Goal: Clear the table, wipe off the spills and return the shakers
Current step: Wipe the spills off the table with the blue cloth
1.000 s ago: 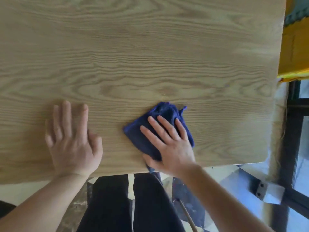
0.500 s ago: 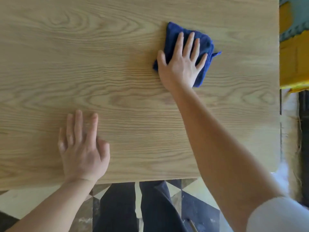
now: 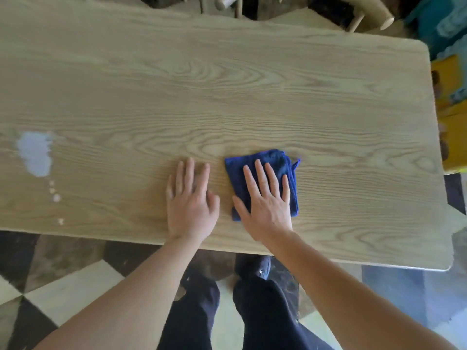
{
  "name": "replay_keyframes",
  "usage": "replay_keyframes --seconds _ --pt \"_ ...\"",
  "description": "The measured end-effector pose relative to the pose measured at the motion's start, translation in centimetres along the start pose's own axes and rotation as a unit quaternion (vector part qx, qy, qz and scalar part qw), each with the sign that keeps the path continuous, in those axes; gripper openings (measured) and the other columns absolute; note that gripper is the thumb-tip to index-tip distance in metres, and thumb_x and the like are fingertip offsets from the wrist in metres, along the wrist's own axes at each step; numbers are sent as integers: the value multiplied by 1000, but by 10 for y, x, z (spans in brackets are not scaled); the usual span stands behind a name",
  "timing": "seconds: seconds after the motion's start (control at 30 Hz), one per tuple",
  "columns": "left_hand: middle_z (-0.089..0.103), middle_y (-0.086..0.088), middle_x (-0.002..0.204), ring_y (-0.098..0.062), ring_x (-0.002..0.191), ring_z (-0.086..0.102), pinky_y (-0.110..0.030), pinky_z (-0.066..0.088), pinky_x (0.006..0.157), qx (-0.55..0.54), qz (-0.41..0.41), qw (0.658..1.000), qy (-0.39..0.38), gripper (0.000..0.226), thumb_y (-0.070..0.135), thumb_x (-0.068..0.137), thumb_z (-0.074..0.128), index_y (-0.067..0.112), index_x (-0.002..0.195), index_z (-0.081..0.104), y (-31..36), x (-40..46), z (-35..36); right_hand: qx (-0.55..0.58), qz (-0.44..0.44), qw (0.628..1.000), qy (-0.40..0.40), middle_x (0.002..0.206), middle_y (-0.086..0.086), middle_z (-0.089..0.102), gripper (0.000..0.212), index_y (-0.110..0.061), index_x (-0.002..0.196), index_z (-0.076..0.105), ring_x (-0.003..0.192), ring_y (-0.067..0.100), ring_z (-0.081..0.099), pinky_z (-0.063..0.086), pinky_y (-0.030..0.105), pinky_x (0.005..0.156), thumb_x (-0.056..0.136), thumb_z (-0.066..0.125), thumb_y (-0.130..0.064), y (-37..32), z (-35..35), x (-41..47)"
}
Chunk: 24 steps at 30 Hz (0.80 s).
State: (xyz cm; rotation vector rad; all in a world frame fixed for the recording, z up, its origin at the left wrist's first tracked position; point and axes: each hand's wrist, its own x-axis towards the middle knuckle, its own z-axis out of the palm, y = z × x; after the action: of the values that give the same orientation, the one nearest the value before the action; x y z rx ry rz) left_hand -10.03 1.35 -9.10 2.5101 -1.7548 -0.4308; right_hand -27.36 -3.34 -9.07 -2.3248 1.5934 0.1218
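Pressing flat on a folded blue cloth (image 3: 262, 180), our right hand (image 3: 267, 203) lies with straight, spread fingers on top of the fabric, near the front edge of the wooden table (image 3: 252, 84). We grasp nothing with this hand; the palm and fingers simply bear down on the cloth, whose far edge and right side show beyond the fingertips. Just beside it, our left hand (image 3: 190, 200) rests palm-down on the bare wood, fingers extended and close together, thumb out toward the cloth, holding nothing. The two hands sit side by side, close but not touching.

Well to the left on the same tabletop, a pale spill (image 3: 36, 154) spreads as a blotch, with a trail of small drops (image 3: 54, 192) running from it toward the table's front edge. The cloth lies well apart from this spill.

Below the table edge we see our dark trousers (image 3: 252, 311) and one dark shoe (image 3: 254, 267) on a floor of light and dark checkered tiles (image 3: 65, 294). Beyond the far edge, pale wooden chair parts (image 3: 364, 16) are partly in view, blurred.
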Motion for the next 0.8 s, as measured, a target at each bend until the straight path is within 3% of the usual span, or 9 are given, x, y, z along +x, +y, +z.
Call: replay_keyframes --seconds 0.17,0.33,0.43,0.53,0.63,0.7,0.8 --pt "13 -4 167 -25 154 10 -46 22 122 -100 11 991 -85 62 36 94 46 29 154 29 -27 -26 -37 -12 -19 998 -64 168 -1 -12 69 -40 158 -3 153 20 -20 -6 56 123 95 -6 -66 -35 4 -33" --pt "30 0 158 -22 142 35 -41 41 111 -208 -162 959 -109 59 38 96 42 32 152 26 -123 -125 -73 -50 -42 993 -95 168 0 -7 71 -34 159 0 154 25 -15 -3 56 124 93 -6 -60 -95 5 -42" --pt "36 3 151 -20 132 45 -38 46 104 -250 -256 926 -121 57 34 96 45 29 150 31 -181 -175 -79 -81 -137 978 -135 168 -2 -8 73 -30 159 -5 154 26 -17 -2 55 124 91 -13 -55 -136 4 -43" --pt "38 3 148 -20 126 50 -37 49 100 -249 -289 917 -116 56 33 96 47 29 149 32 -218 -195 -79 -73 -245 952 -171 166 -10 -9 79 -26 157 -8 153 19 -18 -2 49 126 88 -25 -61 -176 10 -37" --pt "40 2 147 -19 128 50 -36 49 102 -248 -289 919 -104 55 32 96 48 28 149 33 -242 -185 -81 -110 -319 927 -166 166 -6 16 71 -20 158 15 154 21 -3 15 52 123 100 -10 -52 -201 18 -18" --pt "41 2 147 -19 128 49 -36 49 102 -248 -280 922 -104 55 31 96 48 27 149 34 -255 -172 -84 -148 -335 915 -171 162 -4 30 62 -22 156 28 153 25 12 16 50 119 105 1 -46 -206 23 -6" --pt "43 -1 143 -20 126 48 -39 48 102 -220 -260 934 -107 56 30 94 47 25 149 35 -276 -148 -89 -167 -368 902 -150 162 -5 30 55 -27 156 27 151 27 23 15 47 118 106 9 -45 -206 29 8"
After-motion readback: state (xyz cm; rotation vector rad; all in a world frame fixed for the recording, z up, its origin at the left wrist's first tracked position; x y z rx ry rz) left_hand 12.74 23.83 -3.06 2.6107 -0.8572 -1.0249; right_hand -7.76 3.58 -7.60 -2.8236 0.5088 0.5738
